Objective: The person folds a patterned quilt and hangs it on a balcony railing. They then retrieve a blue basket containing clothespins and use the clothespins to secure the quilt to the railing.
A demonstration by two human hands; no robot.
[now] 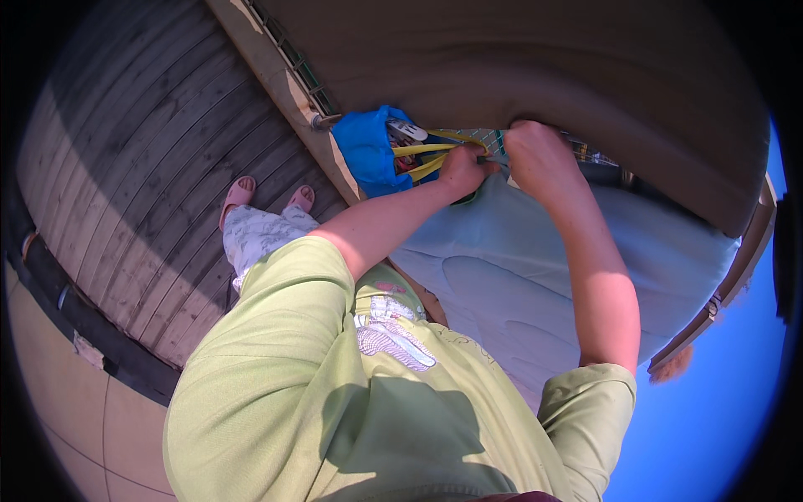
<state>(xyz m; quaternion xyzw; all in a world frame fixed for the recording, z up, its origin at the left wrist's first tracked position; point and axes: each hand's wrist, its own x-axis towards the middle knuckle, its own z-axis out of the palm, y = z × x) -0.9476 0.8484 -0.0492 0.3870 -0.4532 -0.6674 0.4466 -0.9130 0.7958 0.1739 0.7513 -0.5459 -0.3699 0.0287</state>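
Note:
My left hand (464, 169) is closed around the yellow straps (433, 150) of a blue bag (364, 147), near a thin greyish strip that runs towards my other hand. The bag hangs with its mouth towards my left hand, and several small items show inside, one of them white (408, 129). Just to the right, my right hand (536, 154) is curled into a fist at the lower edge of a large brown cloth (533, 75); its fingertips are hidden. Below both hands spreads a pale blue quilted cloth (521, 251).
Behind the bag and hands, green wire mesh (486, 138) shows. A pale beam (276, 75) borders the wooden plank deck (144, 157), where my feet in pink sandals (237, 194) stand. Beige tiles (94, 401) lie at lower left. A brown rail (743, 257) runs at the right against blue sky.

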